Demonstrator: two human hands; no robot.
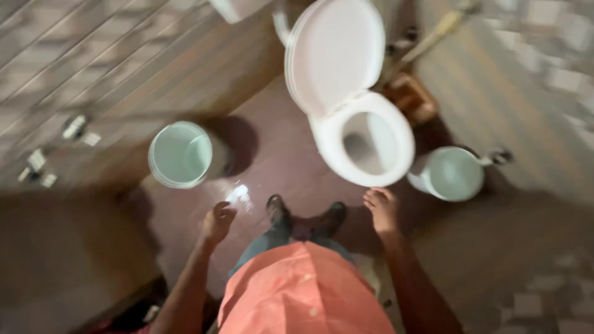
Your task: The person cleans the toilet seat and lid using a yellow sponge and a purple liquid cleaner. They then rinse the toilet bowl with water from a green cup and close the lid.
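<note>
head view: bare hands (empty) near glossy oval toilet.

Standing on a dark reddish-brown floor catching a wet glint of light. Closing in on the left, a wall of brown and grey rectangular tiles; rising on the right, a plain brown wall. Showing dim, warm lighting, blurring towards every edge.

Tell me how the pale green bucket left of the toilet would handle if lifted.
The pale green bucket looks like thin plastic, so probably light and slightly flexible. Its contents are unclear; water would make it heavy. The floor shows a wet glint, so it may slide.
</note>
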